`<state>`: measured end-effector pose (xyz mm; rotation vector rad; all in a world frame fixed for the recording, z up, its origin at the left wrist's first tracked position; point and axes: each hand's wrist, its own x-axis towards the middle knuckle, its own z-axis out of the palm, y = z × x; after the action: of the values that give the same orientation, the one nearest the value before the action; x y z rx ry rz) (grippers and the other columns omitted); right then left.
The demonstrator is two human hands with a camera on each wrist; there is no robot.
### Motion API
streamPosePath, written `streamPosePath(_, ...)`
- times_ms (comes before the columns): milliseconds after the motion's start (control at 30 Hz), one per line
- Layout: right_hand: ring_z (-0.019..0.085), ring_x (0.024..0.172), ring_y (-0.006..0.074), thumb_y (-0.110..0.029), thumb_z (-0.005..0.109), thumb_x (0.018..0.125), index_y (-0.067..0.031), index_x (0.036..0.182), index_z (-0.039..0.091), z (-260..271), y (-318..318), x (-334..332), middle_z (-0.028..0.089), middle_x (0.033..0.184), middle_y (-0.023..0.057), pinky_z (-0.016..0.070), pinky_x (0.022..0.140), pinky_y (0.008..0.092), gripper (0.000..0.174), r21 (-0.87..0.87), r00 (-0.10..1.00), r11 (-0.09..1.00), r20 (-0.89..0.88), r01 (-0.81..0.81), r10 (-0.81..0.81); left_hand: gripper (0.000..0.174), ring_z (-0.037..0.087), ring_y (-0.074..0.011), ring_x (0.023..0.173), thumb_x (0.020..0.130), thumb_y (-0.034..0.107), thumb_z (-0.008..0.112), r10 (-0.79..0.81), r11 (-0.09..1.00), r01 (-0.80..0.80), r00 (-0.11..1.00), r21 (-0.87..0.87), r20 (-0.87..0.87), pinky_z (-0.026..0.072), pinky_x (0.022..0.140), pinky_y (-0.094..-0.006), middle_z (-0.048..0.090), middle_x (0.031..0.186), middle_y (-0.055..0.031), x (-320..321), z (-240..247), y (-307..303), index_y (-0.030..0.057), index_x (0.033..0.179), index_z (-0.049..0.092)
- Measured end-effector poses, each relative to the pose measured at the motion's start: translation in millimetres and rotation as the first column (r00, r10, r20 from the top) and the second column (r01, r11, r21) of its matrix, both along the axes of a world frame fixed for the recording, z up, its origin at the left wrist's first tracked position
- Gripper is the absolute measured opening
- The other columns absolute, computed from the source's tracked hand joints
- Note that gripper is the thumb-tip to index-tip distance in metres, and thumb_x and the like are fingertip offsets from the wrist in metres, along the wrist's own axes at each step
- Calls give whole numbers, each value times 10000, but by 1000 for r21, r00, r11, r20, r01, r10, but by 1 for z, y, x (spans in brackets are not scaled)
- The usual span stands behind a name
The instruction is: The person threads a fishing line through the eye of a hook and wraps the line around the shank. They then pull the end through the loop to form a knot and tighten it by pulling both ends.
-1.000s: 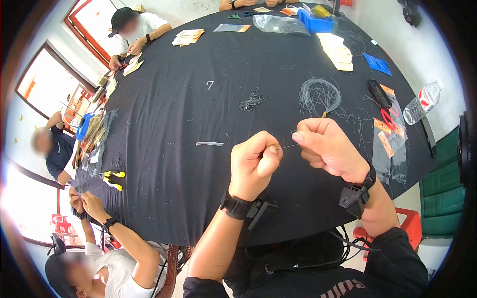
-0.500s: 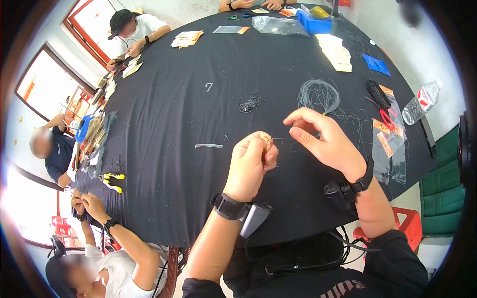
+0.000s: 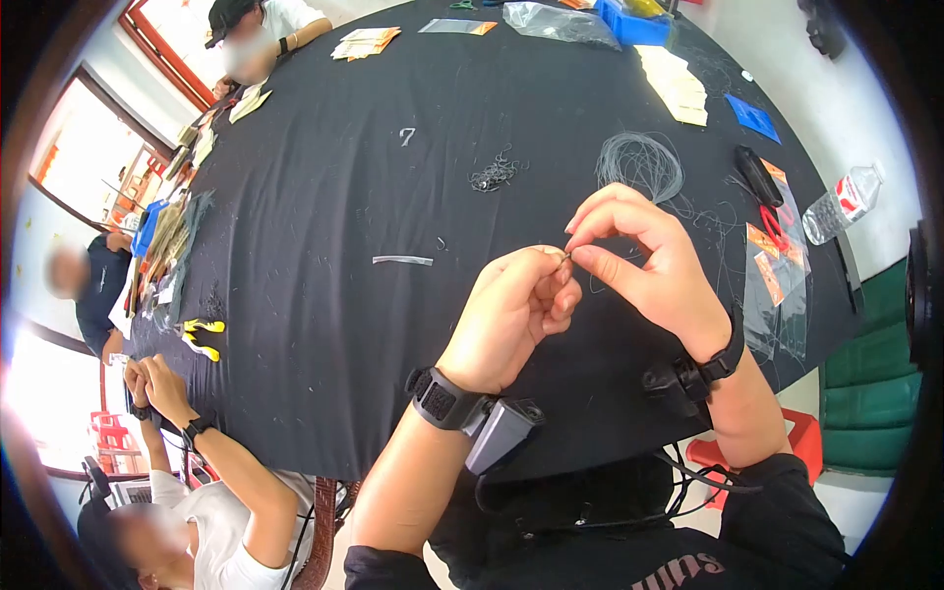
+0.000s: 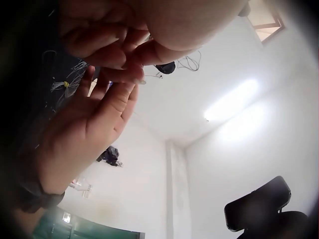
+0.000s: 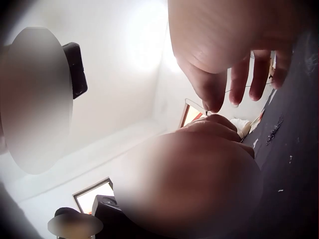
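Both hands meet above the black tablecloth [image 3: 324, 197]. My left hand [image 3: 551, 280] has its fingers curled and pinches a tiny hook with a thin line [image 3: 567, 256] at the fingertips. My right hand [image 3: 580, 244] pinches the same small piece between thumb and forefinger, its other fingers arched above. In the left wrist view the right hand [image 4: 94, 124] fills the left side, and the fingertips touch. In the right wrist view a thin line [image 5: 234, 90] runs from the pinch across the fingers.
A coil of grey line [image 3: 639, 162] lies beyond my hands, with a heap of small hooks [image 3: 495, 175] left of it. A clear strip [image 3: 402, 261] lies to the left. Red pliers [image 3: 782, 231], packets and a water bottle [image 3: 841, 205] are at right. Other people sit round the table.
My hands have come together: one second ago a short line was stretched between them, now the fingertips touch. The right hand's fingers have arched up. The view shifted slightly down.
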<state>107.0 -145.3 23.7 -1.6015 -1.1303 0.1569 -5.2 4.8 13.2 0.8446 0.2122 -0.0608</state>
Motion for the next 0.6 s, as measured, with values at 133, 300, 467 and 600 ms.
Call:
streamPosePath(133, 621, 920, 149, -56, 711, 874, -35, 914, 679, 0, 0, -1, 647, 963, 30, 488, 792, 286, 55, 13, 997, 1000, -76, -17, 18, 248, 397, -84, 631, 1000, 233, 467, -5, 1000, 5, 1000, -4, 13, 322, 569, -242, 460, 685, 9, 0, 1, -1, 87, 804, 503)
streamPosePath(300, 625, 905, 137, -52, 695, 886, -26, 912, 674, -3, 0, 0, 645, 979, 40, 505, 753, 268, 42, 46, 991, 998, -118, -52, 57, 258, 384, -87, 618, 1003, 246, 451, -54, 998, 53, 999, -44, -10, 319, 571, -246, 464, 672, 8, -1, 2, 0, 93, 802, 505)
streamPosePath(467, 626, 898, 133, -51, 686, 889, -19, 908, 668, -6, 0, 2, 643, 983, 49, 505, 741, 260, 42, 68, 989, 995, -120, -77, 84, 258, 381, -95, 611, 998, 244, 446, -87, 989, 82, 996, -125, -34, 327, 576, -248, 465, 662, 7, 0, 0, 0, 98, 793, 504)
streamPosePath(600, 626, 898, 133, -55, 685, 890, -19, 908, 667, -6, 0, 3, 642, 981, 47, 503, 737, 260, 43, 65, 991, 995, -104, -81, 87, 261, 388, -97, 610, 997, 240, 443, -97, 982, 89, 995, -166, -40, 332, 577, -246, 468, 660, 7, 0, -2, 1, 98, 787, 504)
